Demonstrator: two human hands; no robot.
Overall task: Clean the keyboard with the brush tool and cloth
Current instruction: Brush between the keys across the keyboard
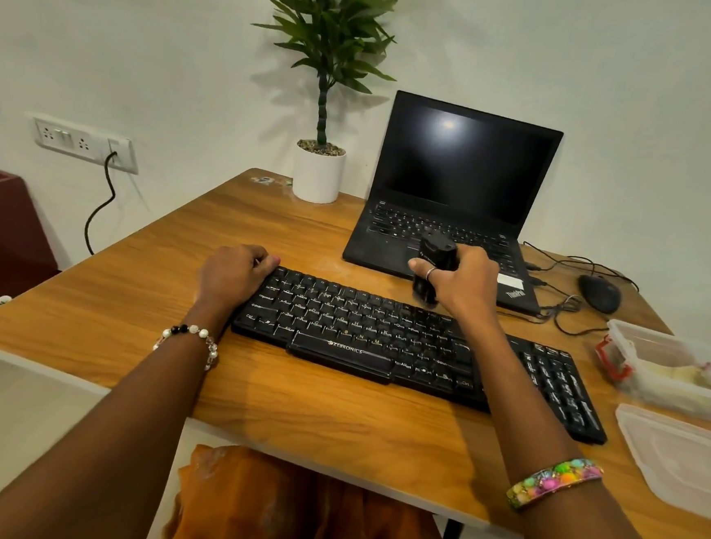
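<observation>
Holding the brush tool upright in my right hand, I have the fingers wrapped around its dark, stubby body, thumb across the front, with its lower end hanging just above the back edge of the keyboard. My left hand is curled loosely with its fingers folded over the keyboard's far-left corner, holding nothing but seeming to pin that end to the table. The keyboard lies across the middle of the table in front of the open laptop, slightly angled, its right end running toward the clear plastic containers. I judge the brush tool to be a light, rigid plastic thing, smooth enough to twist in the palm, so a full wrap around the middle of the body, as now, looks the right hold; pinching it near the top would let the working end wobble. Whether its lower end carries bristles I cannot tell, since my fingers and the dark keys hide it. The keyboard itself looks thin, stiff and light, likely to skate on the smooth wood if brushed hard, which is why a steadying hand on a corner or an edge makes sense rather than pressing on the keys, whose caps could pop or rock under load. I cannot pick out the cloth anywhere with certainty; something pale sits in the nearer-to-laptop container, but it is too blurred to name.
</observation>
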